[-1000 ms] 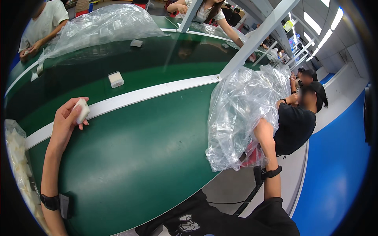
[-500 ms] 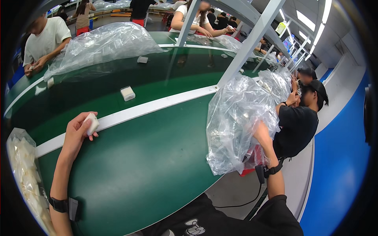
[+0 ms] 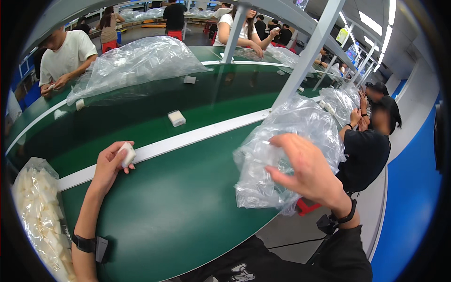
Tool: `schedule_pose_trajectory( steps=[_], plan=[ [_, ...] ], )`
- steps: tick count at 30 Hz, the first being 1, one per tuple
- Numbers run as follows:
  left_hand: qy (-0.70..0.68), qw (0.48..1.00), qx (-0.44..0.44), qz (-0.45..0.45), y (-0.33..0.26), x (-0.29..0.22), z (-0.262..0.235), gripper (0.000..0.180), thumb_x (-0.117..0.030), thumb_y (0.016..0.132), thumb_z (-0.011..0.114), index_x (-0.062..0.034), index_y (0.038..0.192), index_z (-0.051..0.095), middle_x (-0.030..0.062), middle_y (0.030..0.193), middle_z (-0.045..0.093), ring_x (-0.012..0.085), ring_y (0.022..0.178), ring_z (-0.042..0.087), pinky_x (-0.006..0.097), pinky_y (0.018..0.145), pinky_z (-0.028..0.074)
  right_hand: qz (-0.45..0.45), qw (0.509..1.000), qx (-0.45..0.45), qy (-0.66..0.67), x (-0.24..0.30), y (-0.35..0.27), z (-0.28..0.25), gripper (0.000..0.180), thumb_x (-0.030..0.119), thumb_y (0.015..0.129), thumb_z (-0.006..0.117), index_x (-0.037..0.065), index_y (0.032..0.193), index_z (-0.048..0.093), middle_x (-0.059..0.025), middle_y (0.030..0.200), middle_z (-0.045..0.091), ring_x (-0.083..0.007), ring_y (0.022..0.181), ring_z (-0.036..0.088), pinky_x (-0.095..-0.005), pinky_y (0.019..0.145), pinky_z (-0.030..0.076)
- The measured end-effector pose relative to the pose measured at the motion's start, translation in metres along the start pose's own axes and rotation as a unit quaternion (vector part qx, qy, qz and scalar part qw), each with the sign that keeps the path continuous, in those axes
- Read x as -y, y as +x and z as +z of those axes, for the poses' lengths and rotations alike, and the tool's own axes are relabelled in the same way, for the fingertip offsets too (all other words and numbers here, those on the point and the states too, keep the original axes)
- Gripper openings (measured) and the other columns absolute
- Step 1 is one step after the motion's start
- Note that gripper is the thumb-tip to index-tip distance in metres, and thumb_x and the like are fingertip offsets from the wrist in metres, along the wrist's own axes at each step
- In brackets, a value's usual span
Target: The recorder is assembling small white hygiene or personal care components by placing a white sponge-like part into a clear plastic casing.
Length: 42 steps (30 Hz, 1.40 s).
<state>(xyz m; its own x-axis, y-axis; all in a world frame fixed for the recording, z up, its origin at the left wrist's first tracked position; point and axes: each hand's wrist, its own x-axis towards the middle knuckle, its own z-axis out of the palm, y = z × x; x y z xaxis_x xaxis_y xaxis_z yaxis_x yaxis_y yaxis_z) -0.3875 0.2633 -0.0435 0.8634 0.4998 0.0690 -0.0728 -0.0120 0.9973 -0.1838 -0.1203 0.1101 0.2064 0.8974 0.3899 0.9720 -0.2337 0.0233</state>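
Observation:
My left hand (image 3: 112,162) pinches a small white block (image 3: 127,155) above the near edge of the white rail. On the right, my right hand (image 3: 307,167) is in front of a large clear plastic bag (image 3: 253,183). Its thumb and forefinger curve around something see-through that blends with the bag behind it, so I cannot make out its shape. Motion blurs this hand slightly. Another white block, in what looks like a clear case (image 3: 177,118), lies on the dark green belt beyond the rail.
A clear bag full of off-white pieces (image 3: 40,211) stands at the left edge of the green tabletop (image 3: 188,197). The white rail (image 3: 188,139) divides table from belt (image 3: 141,113). A grey post (image 3: 307,58) rises at the right. Co-workers sit across the belt and on the right.
My right hand has come out of the clear bag and moved left and up, in front of it. My left hand still holds the white block. The whole view has shifted slightly.

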Motion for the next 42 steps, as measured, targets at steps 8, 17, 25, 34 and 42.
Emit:
schedule_pose_trajectory(
  steps=[8,17,25,34,42],
  plan=[
    [-0.119,0.993,0.001,-0.001,-0.002,0.001,-0.004,0.037,-0.023,0.101,0.062,0.0005,0.129,0.058,0.007,0.104,0.066,0.0138,0.086,0.066,0.025,0.07,0.053,-0.179,0.932,0.157,0.273,0.076,0.135,0.051,0.048,0.027,0.09,0.066,0.001,0.126,0.048,-0.0168,0.1,0.058,-0.0339,0.088,0.065,-0.0423,0.071,0.054],
    [-0.281,0.947,-0.152,0.038,-0.001,0.01,-0.017,0.021,-0.017,0.099,0.065,-0.0056,0.116,0.059,0.0028,0.1,0.063,0.0095,0.08,0.053,0.024,0.064,0.042,0.012,0.632,0.03,0.774,0.108,0.206,0.239,0.056,-0.015,0.079,0.043,0.0,0.133,0.048,-0.0121,0.127,0.044,-0.0152,0.093,0.06,-0.0244,0.059,0.052],
    [-0.214,0.969,-0.121,-0.013,0.001,0.006,-0.023,0.033,-0.02,0.101,0.062,0.0001,0.126,0.056,0.0051,0.101,0.063,0.0103,0.084,0.056,0.026,0.069,0.043,0.016,0.559,0.131,0.819,0.091,0.217,0.264,0.05,-0.012,0.085,0.045,0.001,0.133,0.051,-0.0094,0.127,0.045,-0.0185,0.101,0.061,-0.0265,0.073,0.052],
    [-0.173,0.979,-0.106,-0.035,-0.001,0.003,-0.018,0.032,-0.016,0.1,0.063,0.0006,0.126,0.054,0.0104,0.104,0.066,0.0155,0.086,0.064,0.028,0.075,0.05,-0.024,0.583,0.18,0.792,0.081,0.215,0.27,0.047,-0.003,0.096,0.052,0.005,0.141,0.05,-0.0092,0.126,0.046,-0.017,0.105,0.061,-0.029,0.084,0.052],
    [-0.128,0.985,-0.115,-0.03,-0.003,0.001,-0.013,0.033,-0.018,0.098,0.067,-0.0013,0.123,0.054,0.0118,0.104,0.067,0.0178,0.088,0.066,0.029,0.076,0.05,0.009,0.546,0.135,0.827,0.089,0.214,0.258,0.046,0.007,0.098,0.063,0.001,0.14,0.046,-0.0082,0.113,0.058,-0.0131,0.1,0.059,-0.0282,0.084,0.054]
  ],
)
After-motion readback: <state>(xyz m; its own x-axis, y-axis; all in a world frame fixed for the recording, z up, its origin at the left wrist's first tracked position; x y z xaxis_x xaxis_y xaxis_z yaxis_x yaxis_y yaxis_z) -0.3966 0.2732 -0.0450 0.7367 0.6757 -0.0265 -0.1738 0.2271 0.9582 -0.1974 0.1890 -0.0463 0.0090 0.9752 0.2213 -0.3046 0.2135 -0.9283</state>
